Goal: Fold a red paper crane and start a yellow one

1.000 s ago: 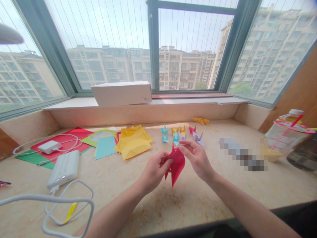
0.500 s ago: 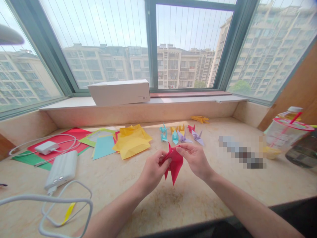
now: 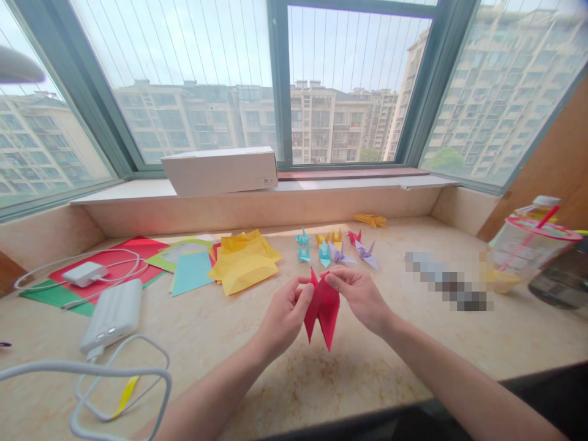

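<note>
A red folded origami paper (image 3: 322, 309) hangs between my two hands above the counter, its two long points facing down. My left hand (image 3: 288, 306) pinches its left side between thumb and fingers. At the upper right corner, my right hand (image 3: 361, 294) is closed on the same paper. One short red tip sticks up between the hands. Just beyond them stand several small folded paper cranes: a light blue crane (image 3: 324, 253), a purple crane (image 3: 367, 254) and a red crane (image 3: 354, 237) among them.
Yellow paper sheets (image 3: 248, 263) and a light blue sheet (image 3: 192, 272) lie to the left. A white power bank (image 3: 113, 315) with a looping cable (image 3: 168, 392) sits nearer. At right stand a plastic cup (image 3: 521, 251) with a straw and a blurred-out object (image 3: 448, 282). An orange folded paper (image 3: 370, 220) lies farther back.
The red paper has turned so that its two lower points spread apart and face me more. My left thumb has shifted up along its left edge. Both hands keep hold.
</note>
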Available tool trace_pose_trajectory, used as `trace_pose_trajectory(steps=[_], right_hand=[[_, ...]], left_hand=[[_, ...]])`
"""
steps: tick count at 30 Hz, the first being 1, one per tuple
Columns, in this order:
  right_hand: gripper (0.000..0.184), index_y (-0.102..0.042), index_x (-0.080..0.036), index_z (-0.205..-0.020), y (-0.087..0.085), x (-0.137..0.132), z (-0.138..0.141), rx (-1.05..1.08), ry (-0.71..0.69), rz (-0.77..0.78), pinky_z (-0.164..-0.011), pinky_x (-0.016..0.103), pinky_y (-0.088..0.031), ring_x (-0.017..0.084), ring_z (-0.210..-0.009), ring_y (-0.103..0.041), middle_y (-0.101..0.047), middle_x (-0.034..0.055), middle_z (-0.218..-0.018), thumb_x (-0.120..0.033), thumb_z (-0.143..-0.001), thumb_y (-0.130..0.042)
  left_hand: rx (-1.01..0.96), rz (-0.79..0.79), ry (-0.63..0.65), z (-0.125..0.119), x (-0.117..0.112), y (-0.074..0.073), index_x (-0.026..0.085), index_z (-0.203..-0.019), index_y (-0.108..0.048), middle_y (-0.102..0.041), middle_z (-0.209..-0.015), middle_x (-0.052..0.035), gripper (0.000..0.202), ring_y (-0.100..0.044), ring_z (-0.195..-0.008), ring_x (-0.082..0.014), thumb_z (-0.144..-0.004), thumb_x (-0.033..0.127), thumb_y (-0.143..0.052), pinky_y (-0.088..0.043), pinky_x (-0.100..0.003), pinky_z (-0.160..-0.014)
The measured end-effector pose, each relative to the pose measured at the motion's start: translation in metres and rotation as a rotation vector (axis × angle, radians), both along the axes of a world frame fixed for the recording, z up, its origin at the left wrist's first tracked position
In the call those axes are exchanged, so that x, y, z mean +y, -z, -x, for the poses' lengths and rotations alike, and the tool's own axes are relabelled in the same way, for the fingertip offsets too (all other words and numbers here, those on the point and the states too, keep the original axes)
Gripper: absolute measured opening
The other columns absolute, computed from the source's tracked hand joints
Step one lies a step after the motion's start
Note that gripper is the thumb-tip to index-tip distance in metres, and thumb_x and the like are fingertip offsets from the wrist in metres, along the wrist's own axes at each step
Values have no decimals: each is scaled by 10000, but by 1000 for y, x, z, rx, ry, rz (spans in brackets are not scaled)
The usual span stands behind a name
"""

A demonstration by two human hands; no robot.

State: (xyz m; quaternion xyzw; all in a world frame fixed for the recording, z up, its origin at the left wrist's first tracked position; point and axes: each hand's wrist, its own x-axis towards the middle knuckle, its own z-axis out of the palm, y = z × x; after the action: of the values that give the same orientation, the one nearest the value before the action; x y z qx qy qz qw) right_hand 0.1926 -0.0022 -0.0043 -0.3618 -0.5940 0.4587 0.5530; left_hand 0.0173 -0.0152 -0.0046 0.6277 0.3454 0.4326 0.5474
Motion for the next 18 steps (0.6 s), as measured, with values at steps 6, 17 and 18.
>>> trace_pose_trajectory(steps=[6, 17, 18], right_hand=[[334, -757, -214, -978, 4, 0, 4, 78, -2, 78, -761, 335, -557, 186, -783, -686, -755, 33, -871, -463, -756, -750], [230, -687, -191, -746, 10, -1, 7, 15, 109, 9, -641, 285, -533, 162, -660, -653, -721, 24, -717, -386, -716, -805], [223, -691, -193, -749, 10, -2, 7, 10, 98, 11, -650, 290, -535, 166, -670, -657, -725, 28, -725, -385, -721, -801]], left_hand=[[-73, 19, 5, -1, -2, 2, 241, -1397, -315, -727, -901, -45, 611, -685, -700, -173, -905, 503, -563, -530, -266, -640], [231, -232, -40, 1, 1, -3, 138, -834, -677, -694, -832, -78, 384, -609, -785, -200, -965, 428, -462, -469, -278, -722], [227, -222, -40, 1, 1, -2, 138, -847, -684, -700, -844, -82, 376, -611, -795, -206, -960, 427, -471, -469, -282, -732]])
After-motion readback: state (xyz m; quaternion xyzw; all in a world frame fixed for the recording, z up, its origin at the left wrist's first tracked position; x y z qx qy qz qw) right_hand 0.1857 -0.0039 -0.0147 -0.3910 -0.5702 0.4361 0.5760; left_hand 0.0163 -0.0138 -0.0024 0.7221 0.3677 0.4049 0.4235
